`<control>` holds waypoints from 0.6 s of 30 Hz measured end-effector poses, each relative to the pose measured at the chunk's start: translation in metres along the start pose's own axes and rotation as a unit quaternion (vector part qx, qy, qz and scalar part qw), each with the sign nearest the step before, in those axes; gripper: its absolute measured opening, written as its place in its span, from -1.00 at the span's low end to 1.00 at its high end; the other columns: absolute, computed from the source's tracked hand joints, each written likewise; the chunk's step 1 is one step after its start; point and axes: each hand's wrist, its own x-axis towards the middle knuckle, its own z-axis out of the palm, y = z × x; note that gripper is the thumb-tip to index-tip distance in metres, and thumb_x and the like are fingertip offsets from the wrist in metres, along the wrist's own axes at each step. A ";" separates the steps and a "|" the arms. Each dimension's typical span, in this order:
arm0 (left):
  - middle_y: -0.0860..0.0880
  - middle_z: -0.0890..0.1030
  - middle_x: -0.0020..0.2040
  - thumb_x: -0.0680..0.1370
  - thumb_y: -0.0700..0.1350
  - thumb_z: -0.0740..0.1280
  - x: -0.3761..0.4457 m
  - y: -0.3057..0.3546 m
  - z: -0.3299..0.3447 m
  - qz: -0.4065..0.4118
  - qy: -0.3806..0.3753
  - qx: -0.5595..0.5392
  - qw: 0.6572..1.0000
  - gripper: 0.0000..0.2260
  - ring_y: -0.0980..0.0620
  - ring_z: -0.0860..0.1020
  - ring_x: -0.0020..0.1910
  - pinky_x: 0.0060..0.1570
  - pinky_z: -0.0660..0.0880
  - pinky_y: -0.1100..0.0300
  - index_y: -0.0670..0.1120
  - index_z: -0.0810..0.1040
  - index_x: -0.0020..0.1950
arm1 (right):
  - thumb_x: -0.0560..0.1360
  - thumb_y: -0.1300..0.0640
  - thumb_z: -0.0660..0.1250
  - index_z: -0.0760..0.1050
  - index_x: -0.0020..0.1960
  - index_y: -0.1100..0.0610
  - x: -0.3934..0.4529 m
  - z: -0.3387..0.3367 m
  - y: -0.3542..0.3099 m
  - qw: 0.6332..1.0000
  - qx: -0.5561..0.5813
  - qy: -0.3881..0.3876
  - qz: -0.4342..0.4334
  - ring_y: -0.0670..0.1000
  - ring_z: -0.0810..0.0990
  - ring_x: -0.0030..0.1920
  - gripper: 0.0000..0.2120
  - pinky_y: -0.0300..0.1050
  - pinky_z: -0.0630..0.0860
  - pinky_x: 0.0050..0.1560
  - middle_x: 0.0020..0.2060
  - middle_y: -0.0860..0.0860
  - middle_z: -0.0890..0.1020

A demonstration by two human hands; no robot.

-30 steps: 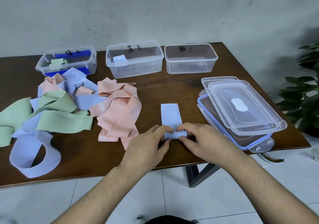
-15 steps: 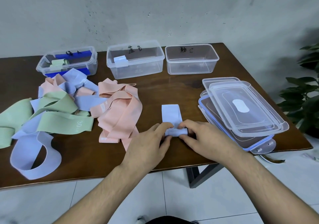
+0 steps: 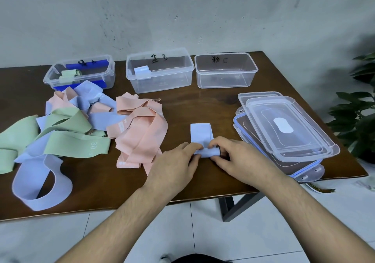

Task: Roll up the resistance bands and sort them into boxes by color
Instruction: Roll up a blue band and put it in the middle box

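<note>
Left hand (image 3: 174, 164) and right hand (image 3: 236, 158) both pinching the rolled end of a blue band (image 3: 203, 141) near the counter (image 3: 203, 104) front edge, flat tail stretched away. Loose band pile (image 3: 81, 125) at left; three boxes (image 3: 160, 70) behind; lids (image 3: 288, 129) right.

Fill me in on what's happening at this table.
A person is rolling up a blue band on the table, both the left hand and the right hand pinching the roll. The middle box already holds one blue roll, the left box holds green ones, and the right box looks empty. A pile of loose bands waits on the left.
</note>
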 end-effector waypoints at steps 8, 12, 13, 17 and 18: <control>0.14 0.52 0.15 0.65 0.10 0.17 0.005 -0.003 0.002 0.020 0.003 0.025 0.999 -0.69 0.07 0.57 -0.07 -0.20 0.49 0.29 0.16 0.38 0.40 | 0.63 -0.06 0.25 0.43 0.31 -0.13 0.006 0.000 0.004 1.000 0.013 -0.007 0.008 -0.18 0.47 -0.16 -0.73 -0.35 0.30 -0.24 -0.23 -0.25 0.43; 0.14 0.51 0.18 0.64 0.10 0.20 0.009 -0.005 0.003 0.014 -0.003 0.028 1.000 -0.66 0.07 0.57 -0.07 -0.19 0.50 0.28 0.16 0.36 0.42 | 0.61 -0.03 0.29 0.37 0.37 -0.14 0.004 -0.005 0.003 1.000 0.008 -0.004 -0.005 -0.23 0.43 -0.20 -0.66 -0.39 0.29 -0.25 -0.22 -0.27 0.39; 0.14 0.51 0.18 0.64 0.10 0.20 0.010 -0.005 0.003 0.014 -0.004 0.030 0.999 -0.66 0.07 0.57 -0.06 -0.18 0.52 0.26 0.16 0.36 0.42 | 0.60 -0.02 0.31 0.37 0.35 -0.14 0.004 -0.005 0.003 1.000 0.006 -0.003 -0.005 -0.22 0.43 -0.20 -0.66 -0.38 0.29 -0.25 -0.23 -0.24 0.40; 0.13 0.52 0.14 0.65 0.10 0.19 0.014 -0.006 0.004 0.019 0.003 0.027 0.999 -0.68 0.07 0.57 -0.06 -0.20 0.49 0.24 0.14 0.41 0.40 | 0.61 0.00 0.30 0.42 0.27 -0.09 0.009 -0.003 0.003 1.000 0.003 0.003 -0.007 -0.21 0.42 -0.24 -0.75 -0.36 0.28 -0.29 -0.25 -0.23 0.40; 0.13 0.52 0.15 0.65 0.10 0.19 0.014 -0.007 0.004 0.018 0.001 0.023 1.000 -0.68 0.07 0.57 -0.05 -0.20 0.47 0.26 0.14 0.41 0.40 | 0.61 0.00 0.29 0.42 0.27 -0.08 0.010 -0.003 0.003 1.000 0.003 0.003 -0.009 -0.21 0.42 -0.24 -0.76 -0.36 0.27 -0.29 -0.25 -0.24 0.39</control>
